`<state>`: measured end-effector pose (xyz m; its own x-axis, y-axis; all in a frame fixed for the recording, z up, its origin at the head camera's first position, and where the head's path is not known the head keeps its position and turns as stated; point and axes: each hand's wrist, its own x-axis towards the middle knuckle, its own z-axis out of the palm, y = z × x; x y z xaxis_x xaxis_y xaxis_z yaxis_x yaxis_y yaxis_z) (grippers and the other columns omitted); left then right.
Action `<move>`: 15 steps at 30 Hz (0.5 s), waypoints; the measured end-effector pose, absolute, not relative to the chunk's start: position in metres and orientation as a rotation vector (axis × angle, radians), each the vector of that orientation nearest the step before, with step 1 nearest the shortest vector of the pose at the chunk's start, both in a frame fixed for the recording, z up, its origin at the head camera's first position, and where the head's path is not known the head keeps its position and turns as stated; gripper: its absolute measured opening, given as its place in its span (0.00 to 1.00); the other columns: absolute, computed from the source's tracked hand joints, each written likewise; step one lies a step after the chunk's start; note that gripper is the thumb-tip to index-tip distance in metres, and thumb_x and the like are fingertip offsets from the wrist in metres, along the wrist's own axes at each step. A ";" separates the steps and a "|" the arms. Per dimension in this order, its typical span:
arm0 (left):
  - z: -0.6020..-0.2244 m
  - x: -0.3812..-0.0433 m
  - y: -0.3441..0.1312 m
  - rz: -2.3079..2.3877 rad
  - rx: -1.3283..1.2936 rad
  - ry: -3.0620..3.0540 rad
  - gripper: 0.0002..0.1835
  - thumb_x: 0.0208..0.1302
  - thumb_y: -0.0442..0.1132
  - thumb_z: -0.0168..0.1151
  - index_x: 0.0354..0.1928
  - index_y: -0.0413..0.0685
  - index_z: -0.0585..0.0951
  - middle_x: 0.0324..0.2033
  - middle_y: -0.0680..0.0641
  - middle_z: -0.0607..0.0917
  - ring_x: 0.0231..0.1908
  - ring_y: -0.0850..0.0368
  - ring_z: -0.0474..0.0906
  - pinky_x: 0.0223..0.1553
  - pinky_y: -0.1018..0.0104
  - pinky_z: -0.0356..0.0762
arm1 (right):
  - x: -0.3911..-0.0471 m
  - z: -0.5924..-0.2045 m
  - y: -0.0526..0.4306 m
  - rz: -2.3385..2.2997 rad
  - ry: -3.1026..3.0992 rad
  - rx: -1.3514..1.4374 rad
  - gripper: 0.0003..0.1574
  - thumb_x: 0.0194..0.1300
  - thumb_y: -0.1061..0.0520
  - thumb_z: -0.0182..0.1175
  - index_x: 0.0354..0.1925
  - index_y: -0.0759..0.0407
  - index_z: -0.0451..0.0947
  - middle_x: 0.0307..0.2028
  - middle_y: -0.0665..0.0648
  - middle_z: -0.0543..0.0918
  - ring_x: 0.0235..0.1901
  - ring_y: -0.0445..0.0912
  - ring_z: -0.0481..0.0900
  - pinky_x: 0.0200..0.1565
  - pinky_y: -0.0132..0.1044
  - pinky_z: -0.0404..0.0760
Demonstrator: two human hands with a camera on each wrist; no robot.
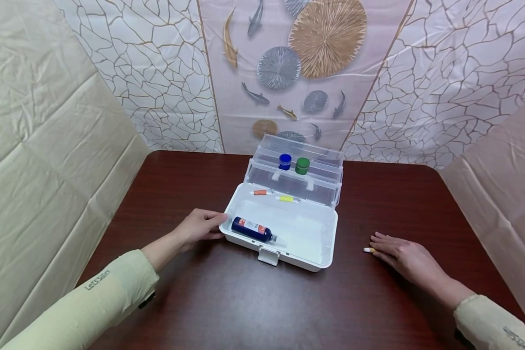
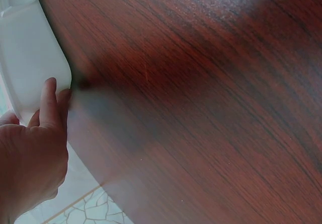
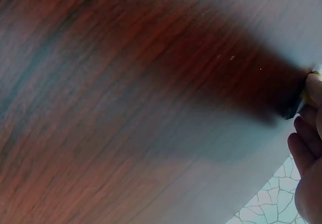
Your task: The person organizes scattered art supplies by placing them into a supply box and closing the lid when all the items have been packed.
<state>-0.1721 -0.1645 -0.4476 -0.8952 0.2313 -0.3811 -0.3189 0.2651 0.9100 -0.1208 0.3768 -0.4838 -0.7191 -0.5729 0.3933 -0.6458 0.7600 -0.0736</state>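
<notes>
Left hand pinches near-left corner of open white box on counter; blue bottle lies inside, beside it. Right hand, well apart rightward, pinches small yellow-white item, kind unclear.

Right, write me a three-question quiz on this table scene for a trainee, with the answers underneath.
1. Which hand grips the white box, and which holds the small white-and-yellow item?
2. True or false: the dark blue bottle lies on its side inside that white box.
3. What colour is the lid of the jar next to the blue jar? a) red b) green c) white

Key
1. The left hand grips the white box; the right hand holds the small white-and-yellow item.
2. True.
3. b: it is the green jar.
</notes>
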 end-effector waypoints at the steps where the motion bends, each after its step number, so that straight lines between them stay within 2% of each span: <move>1: -0.448 -0.172 -0.165 1.670 -0.074 2.100 0.24 0.81 0.41 0.61 0.66 0.26 0.79 0.59 0.30 0.85 0.45 0.57 0.87 0.52 0.56 0.89 | -0.121 -0.484 0.377 0.288 -2.611 0.936 0.24 0.48 0.62 0.81 0.48 0.56 0.94 0.51 0.61 0.92 0.50 0.55 0.91 0.44 0.46 0.85; 5: -0.449 -0.172 -0.165 1.687 -0.075 2.087 0.24 0.81 0.40 0.61 0.66 0.25 0.79 0.60 0.29 0.84 0.45 0.57 0.87 0.53 0.55 0.89 | -0.121 -0.483 0.376 0.280 -2.619 0.935 0.24 0.48 0.62 0.81 0.48 0.55 0.94 0.51 0.61 0.91 0.50 0.56 0.91 0.42 0.51 0.86; 15: -0.449 -0.173 -0.165 1.697 -0.080 2.082 0.24 0.81 0.40 0.60 0.66 0.26 0.79 0.60 0.29 0.84 0.45 0.57 0.87 0.53 0.55 0.88 | -0.126 -0.479 0.376 0.283 -2.641 0.904 0.22 0.50 0.63 0.81 0.47 0.58 0.93 0.50 0.63 0.91 0.48 0.58 0.91 0.42 0.55 0.87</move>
<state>-0.1731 -0.1647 -0.4487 -0.8967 0.2334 -0.3762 -0.3213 0.2413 0.9157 -0.1264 0.3756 -0.4794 -0.7424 -0.5566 0.3729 -0.6230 0.7783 -0.0785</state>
